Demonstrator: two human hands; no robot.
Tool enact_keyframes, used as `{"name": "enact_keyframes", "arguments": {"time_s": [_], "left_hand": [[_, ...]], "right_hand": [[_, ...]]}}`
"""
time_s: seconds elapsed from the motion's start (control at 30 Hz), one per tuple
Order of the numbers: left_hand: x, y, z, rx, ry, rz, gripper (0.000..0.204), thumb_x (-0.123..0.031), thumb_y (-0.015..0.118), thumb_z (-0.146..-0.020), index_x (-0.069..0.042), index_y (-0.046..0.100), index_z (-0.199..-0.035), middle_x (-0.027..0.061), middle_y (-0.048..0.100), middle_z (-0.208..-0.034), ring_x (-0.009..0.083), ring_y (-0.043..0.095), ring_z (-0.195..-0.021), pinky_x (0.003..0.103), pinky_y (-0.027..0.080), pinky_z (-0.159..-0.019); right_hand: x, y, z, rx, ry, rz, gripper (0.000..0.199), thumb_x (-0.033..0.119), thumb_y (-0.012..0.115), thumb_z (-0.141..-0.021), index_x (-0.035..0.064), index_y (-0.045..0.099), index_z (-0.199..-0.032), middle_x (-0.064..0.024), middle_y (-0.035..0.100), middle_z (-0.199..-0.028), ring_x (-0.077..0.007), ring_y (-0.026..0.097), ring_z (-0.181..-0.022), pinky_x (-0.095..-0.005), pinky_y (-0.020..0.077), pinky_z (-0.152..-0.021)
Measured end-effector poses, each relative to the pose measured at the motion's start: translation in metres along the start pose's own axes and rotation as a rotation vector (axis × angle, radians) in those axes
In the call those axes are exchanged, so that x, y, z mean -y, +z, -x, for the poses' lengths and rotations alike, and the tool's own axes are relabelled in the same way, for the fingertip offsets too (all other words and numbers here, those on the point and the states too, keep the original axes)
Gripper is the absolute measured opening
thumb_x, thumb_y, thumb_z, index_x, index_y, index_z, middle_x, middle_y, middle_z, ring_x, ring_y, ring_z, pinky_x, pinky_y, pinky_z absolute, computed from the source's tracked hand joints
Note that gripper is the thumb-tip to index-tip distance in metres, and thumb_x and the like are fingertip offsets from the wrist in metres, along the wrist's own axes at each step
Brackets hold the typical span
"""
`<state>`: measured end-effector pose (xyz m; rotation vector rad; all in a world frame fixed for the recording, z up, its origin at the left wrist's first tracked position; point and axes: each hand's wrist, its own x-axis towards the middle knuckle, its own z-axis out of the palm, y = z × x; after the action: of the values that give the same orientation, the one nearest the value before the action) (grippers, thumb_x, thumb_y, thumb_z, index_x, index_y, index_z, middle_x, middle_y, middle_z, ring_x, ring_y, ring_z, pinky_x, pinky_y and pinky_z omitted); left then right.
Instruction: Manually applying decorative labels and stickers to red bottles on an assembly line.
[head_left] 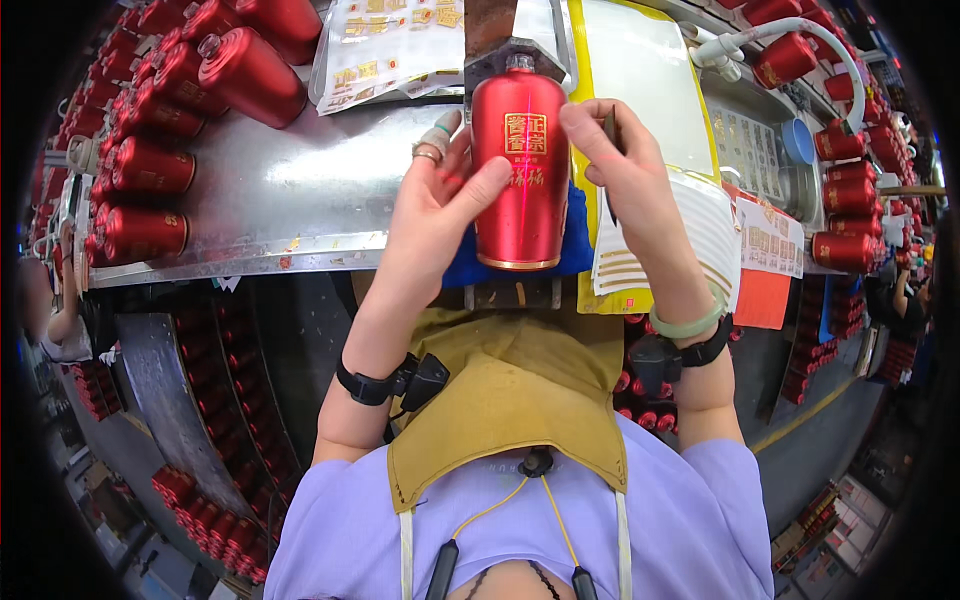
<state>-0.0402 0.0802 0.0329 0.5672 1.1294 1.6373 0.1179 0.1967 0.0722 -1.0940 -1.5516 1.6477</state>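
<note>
Both hands hold red bottle (519, 170) upright over blue pad (575, 245) on steel tabletop (300, 190): left hand (440, 195) w/ thumb across front, right hand (615, 165) w/ fingertips on side.

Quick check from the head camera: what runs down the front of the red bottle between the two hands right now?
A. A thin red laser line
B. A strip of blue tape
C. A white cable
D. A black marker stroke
A. A thin bright red line runs straight down the red bottle, through its gold label, while the left hand and the right hand steady it from either side above the blue pad.
</note>
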Motion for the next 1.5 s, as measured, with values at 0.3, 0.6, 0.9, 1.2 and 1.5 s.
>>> {"name": "enact_keyframes", "arguments": {"time_s": [0.3, 0.6, 0.9, 1.2, 1.5], "left_hand": [[0.0, 0.012, 0.005, 0.06, 0.051, -0.162, 0.082, -0.017, 0.078, -0.094, 0.002, 0.03, -0.157, 0.0204, 0.053, -0.146, 0.0238, 0.056, -0.133, 0.039, 0.047, -0.111], [0.003, 0.015, 0.003, 0.055, 0.082, -0.176, 0.079, -0.013, 0.076, -0.095, 0.004, 0.03, -0.157, 0.0196, 0.054, -0.146, 0.0222, 0.056, -0.132, 0.038, 0.046, -0.112], [0.0, 0.02, 0.008, 0.021, 0.077, -0.195, 0.081, -0.01, 0.075, -0.095, 0.006, 0.026, -0.157, 0.0214, 0.051, -0.148, 0.0226, 0.054, -0.133, 0.037, 0.047, -0.111], [-0.02, -0.035, 0.013, -0.242, 0.133, -0.155, 0.064, -0.04, 0.04, -0.113, 0.003, 0.026, -0.159, 0.0269, 0.04, -0.159, 0.0341, 0.039, -0.15, 0.046, 0.028, -0.126], [-0.015, -0.026, 0.016, -0.218, 0.08, -0.086, 0.064, -0.042, 0.037, -0.113, 0.005, 0.028, -0.157, 0.0296, 0.04, -0.158, 0.0362, 0.038, -0.151, 0.046, 0.028, -0.126]], "right_hand": [[-0.017, 0.011, -0.009, -0.016, -0.022, 0.023, 0.044, 0.029, 0.087, -0.087, -0.0011, 0.058, -0.102, 0.0037, 0.047, -0.085, -0.0058, 0.043, -0.075, -0.0213, 0.0394, -0.064], [0.007, -0.008, -0.014, 0.006, -0.303, 0.281, 0.029, 0.016, 0.055, -0.106, -0.001, 0.063, -0.127, -0.0069, 0.062, -0.09, -0.0176, 0.062, -0.083, -0.0305, 0.0512, -0.074], [0.057, 0.017, -0.028, 0.145, -1.046, 1.056, 0.032, 0.003, 0.066, -0.077, 0.0076, 0.071, -0.108, -0.006, 0.067, -0.089, -0.0282, 0.064, -0.094, -0.0395, 0.0522, -0.082], [0.011, -0.008, 0.027, 0.567, -1.361, 0.807, 0.012, 0.013, 0.07, -0.078, 0.0121, 0.071, -0.09, -0.0004, 0.067, -0.087, -0.0162, 0.063, -0.079, -0.0329, 0.0528, -0.072], [0.002, -0.023, -0.004, 0.269, -1.336, 0.831, 0.02, 0.006, 0.073, -0.079, 0.0145, 0.077, -0.098, 0.0005, 0.076, -0.095, -0.0166, 0.069, -0.083, -0.0316, 0.0521, -0.074]]}}
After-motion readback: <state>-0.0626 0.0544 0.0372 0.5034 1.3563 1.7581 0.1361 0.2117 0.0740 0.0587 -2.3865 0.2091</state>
